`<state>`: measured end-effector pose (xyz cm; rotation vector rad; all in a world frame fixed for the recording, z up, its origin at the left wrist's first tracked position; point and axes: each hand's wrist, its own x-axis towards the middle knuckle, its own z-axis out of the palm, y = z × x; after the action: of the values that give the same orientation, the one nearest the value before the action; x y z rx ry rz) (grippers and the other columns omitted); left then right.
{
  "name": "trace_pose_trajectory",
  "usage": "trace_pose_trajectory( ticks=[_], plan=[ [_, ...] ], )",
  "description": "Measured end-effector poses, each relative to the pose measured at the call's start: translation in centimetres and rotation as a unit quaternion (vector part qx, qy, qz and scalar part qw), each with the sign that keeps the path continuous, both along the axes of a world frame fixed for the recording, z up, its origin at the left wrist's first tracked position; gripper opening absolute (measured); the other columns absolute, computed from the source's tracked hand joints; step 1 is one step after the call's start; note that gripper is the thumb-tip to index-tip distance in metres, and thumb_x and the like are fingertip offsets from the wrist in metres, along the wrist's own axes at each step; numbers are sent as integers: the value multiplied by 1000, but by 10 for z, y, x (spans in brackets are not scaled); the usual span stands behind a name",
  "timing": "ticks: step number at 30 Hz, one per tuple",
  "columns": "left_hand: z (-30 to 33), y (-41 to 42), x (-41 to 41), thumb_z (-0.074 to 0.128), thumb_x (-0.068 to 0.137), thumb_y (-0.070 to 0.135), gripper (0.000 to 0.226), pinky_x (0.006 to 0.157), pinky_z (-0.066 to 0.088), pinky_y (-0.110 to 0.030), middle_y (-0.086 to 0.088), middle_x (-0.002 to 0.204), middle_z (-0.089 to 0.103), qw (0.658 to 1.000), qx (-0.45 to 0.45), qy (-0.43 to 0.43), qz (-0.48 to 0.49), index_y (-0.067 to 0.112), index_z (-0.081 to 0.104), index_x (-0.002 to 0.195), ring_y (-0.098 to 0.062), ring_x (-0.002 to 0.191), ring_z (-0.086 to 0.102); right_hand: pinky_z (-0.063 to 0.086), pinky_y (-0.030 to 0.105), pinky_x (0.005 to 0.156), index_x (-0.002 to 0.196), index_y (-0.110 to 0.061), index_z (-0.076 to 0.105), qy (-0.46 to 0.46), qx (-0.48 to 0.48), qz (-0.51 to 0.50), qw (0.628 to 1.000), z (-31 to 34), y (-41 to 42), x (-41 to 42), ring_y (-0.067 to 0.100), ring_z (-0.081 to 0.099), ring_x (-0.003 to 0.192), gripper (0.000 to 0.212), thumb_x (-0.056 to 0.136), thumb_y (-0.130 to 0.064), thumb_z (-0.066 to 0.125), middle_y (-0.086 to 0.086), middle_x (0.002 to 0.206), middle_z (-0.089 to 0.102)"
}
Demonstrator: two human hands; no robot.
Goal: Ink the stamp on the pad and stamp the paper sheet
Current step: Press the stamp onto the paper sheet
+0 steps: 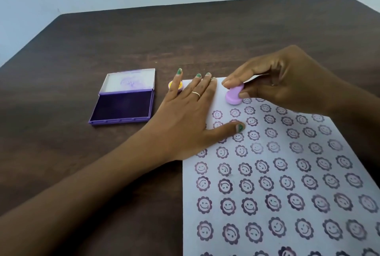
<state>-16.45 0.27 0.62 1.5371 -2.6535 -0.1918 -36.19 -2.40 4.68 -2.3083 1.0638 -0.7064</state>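
Observation:
A white paper sheet [287, 183] covered with several rows of purple smiley-flower prints lies on the dark wooden table. My right hand [287, 82] grips a small lilac stamp [234, 95], tilted, its base touching the sheet near the far left corner. My left hand [191, 115] lies flat, fingers spread, across the sheet's far left edge, thumb on the prints. The purple ink pad [122, 107] sits open to the left of the sheet, its lid [129, 80] folded back.
A small yellow and lilac object [174, 86], half hidden under my left fingers, rests between the pad and the sheet. The dark table [185, 35] stretches to a pale wall behind; its far edge runs across the top.

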Motion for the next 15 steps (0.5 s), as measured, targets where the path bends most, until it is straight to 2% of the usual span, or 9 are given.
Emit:
trace_pose_trajectory(
  ticks=[6, 15],
  plan=[
    [-1, -2, 1, 12, 74, 80, 99, 112, -24, -37, 2, 160, -4, 1000, 10, 6, -2, 18, -4, 149, -8, 145, -10, 49, 9, 83, 104, -18, 67, 16, -6, 2, 1000, -1, 0, 1, -3, 61, 99, 32, 75, -4, 68, -10, 102, 67],
    [-2, -3, 1, 13, 73, 83, 101, 113, -22, -34, 3, 160, -7, 1000, 22, 16, 1, 19, -7, 149, -7, 144, -12, 51, 18, 86, 103, -18, 68, 35, -10, 0, 999, 0, 0, 2, 0, 62, 98, 31, 76, -3, 67, -4, 105, 70]
  ],
)
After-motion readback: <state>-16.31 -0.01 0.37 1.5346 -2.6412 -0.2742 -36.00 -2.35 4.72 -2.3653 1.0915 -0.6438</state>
